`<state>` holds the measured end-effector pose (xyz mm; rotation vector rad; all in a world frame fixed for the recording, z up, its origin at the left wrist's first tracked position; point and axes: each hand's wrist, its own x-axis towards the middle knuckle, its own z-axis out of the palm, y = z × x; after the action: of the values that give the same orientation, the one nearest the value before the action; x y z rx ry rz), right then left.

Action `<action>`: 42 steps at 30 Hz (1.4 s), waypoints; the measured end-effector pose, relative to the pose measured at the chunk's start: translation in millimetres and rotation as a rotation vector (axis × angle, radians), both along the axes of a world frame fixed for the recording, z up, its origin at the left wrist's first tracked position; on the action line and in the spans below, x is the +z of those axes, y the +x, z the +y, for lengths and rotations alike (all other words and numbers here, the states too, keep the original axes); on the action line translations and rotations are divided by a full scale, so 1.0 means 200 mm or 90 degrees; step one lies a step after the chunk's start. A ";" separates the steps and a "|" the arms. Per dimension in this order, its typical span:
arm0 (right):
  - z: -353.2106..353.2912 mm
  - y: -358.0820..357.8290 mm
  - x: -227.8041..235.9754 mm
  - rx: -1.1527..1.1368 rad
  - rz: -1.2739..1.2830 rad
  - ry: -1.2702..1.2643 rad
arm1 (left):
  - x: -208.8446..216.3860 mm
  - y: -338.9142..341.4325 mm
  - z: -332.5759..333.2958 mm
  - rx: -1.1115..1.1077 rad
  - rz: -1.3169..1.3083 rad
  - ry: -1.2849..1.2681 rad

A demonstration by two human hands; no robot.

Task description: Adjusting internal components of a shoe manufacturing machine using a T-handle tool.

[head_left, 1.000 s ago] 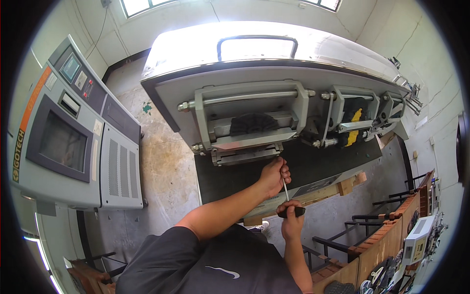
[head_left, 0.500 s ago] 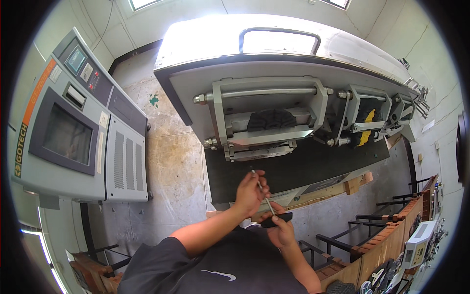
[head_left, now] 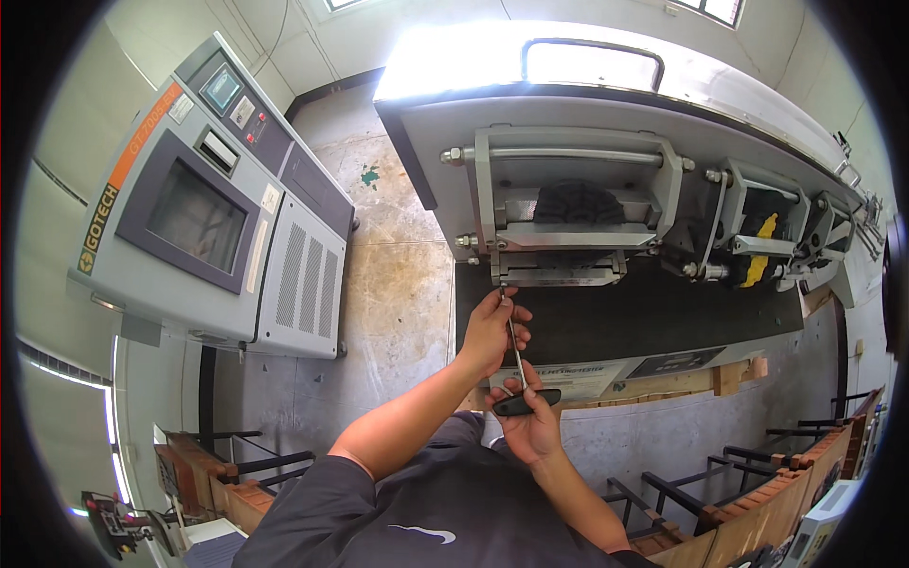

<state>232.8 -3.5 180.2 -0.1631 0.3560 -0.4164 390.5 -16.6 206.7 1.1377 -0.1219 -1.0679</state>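
- The left hand (head_left: pixel 487 333) reaches in from 7 o'clock, elbow bent and wrist nearly straight, its thumb and forefinger pinching the upper shaft of a T-handled tool (head_left: pixel 518 360); its other fingers curl loosely alongside.
- The right hand (head_left: pixel 530 433) comes up from 5 o'clock, palm turned upward, fingers gripping the black crossbar handle (head_left: pixel 512 406), with the thumb laid over it.
- The tool lies just off the middle of the view toward 5 o'clock, slanting so that its tip points just short of 12 o'clock.
- That tip is at the near left end of a metal clamp bar (head_left: pixel 559 277); contact cannot be made out.
- Beyond the bar, toward 1 o'clock, a black ridged piece (head_left: pixel 578 202) sits within a metal frame on the grey machine (head_left: pixel 417 114); a yellow strip (head_left: pixel 760 248) shows at 3 o'clock.
- A pale panel of dark print (head_left: pixel 568 381) lies along the near edge of the dark surface (head_left: pixel 625 322), at 5 o'clock.
- At 9 to 10 o'clock, a grey cabinet (head_left: pixel 303 275) carries an orange lettered band (head_left: pixel 137 142), a dark badge with yellow lettering (head_left: pixel 99 227) and a small white label (head_left: pixel 270 202).
- The wearer's dark shirt (head_left: pixel 369 521) bears a white curved mark (head_left: pixel 423 534) at 6 o'clock.
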 end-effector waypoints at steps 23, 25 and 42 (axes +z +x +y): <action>0.30 0.27 0.02 -0.361 0.031 0.113 | -0.02 0.17 0.01 -0.239 0.089 -0.066; 0.31 0.28 0.03 -0.376 0.048 0.118 | -0.02 0.17 0.01 -0.243 0.093 -0.072; 0.30 0.24 0.06 -0.351 0.077 0.132 | -0.01 0.20 0.03 -0.252 0.170 -0.084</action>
<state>281.3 56.1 192.0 0.1192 0.5616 -0.9121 430.1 -10.1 204.5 0.8603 -0.2083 -1.5317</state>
